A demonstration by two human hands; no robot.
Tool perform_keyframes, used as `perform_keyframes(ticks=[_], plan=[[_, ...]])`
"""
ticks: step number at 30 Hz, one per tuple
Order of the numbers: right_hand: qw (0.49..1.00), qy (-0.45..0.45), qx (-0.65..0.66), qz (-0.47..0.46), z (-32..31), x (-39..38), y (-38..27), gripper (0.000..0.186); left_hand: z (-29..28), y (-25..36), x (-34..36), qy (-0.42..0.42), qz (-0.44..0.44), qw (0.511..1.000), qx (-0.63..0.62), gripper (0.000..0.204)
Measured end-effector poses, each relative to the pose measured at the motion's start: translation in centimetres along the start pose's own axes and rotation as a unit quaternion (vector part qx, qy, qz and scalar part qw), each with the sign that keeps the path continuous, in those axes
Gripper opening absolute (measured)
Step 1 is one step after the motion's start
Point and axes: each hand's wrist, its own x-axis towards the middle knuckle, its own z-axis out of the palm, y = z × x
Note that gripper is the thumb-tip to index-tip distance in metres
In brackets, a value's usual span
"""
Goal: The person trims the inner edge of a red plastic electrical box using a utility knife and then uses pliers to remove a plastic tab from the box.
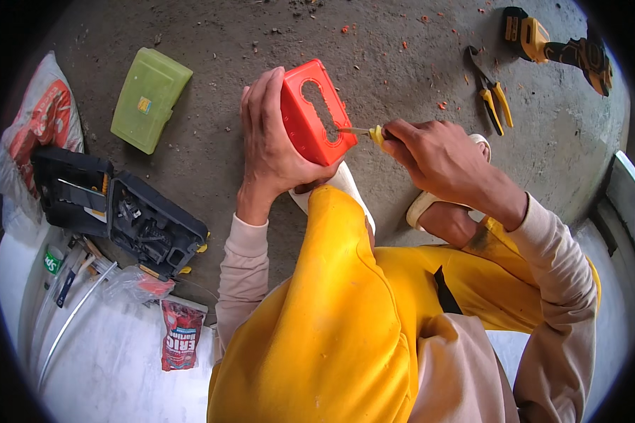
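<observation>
My left hand point(264, 134) is wrapped around the left side of a red plastic box point(307, 138), tilted up above the floor. A long slot with ragged edges and a rounded end shows in the box's upper face. My right hand point(437, 158) grips the yellow handle of a small tool point(360, 131) with a thin metal blade. The blade's tip touches the box by the lower end of the slot. Whether it is a knife or a screwdriver, I cannot tell.
Pliers point(495, 95) with yellow-black handles and a cordless drill point(561, 49) lie at the far right. To the left are a green case point(148, 99), an open black toolbox point(155, 222), a sack point(39, 134) and a red packet point(182, 335). Orange scraps dot the floor.
</observation>
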Motion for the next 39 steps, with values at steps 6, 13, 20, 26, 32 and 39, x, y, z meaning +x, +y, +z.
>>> perform_keyframes(ticks=[6, 13, 20, 26, 32, 39], plan=[[0.997, -0.006, -0.072, 0.015, -0.7, 0.6, -1.5, 0.029, 0.3, -0.3, -0.4, 0.002, 0.009, 1.0, 0.012, 0.14], [0.987, -0.09, -0.025, 0.128, -1.4, 0.7, -3.3, 0.029, 1.0, 0.6, -0.3, 0.02, 0.015, 0.999, 0.046, 0.137], [0.976, -0.028, 0.184, 0.11, -0.8, -0.2, -2.2, 0.027, 1.1, 0.1, -1.1, 0.061, -0.008, 0.998, 0.015, 0.135], [0.937, -0.083, 0.286, 0.181, -1.6, -1.3, -3.9, 0.028, 1.1, 0.2, -2.6, 0.096, -0.006, 0.995, 0.02, 0.137], [0.905, -0.121, 0.342, 0.223, -2.0, -1.5, -4.7, 0.03, 1.9, 0.6, -3.6, 0.135, -0.005, 0.99, 0.05, 0.135], [0.903, -0.138, 0.332, 0.235, -2.2, -1.4, -4.8, 0.033, 2.6, 0.7, -3.6, 0.169, 0.012, 0.981, 0.094, 0.131]])
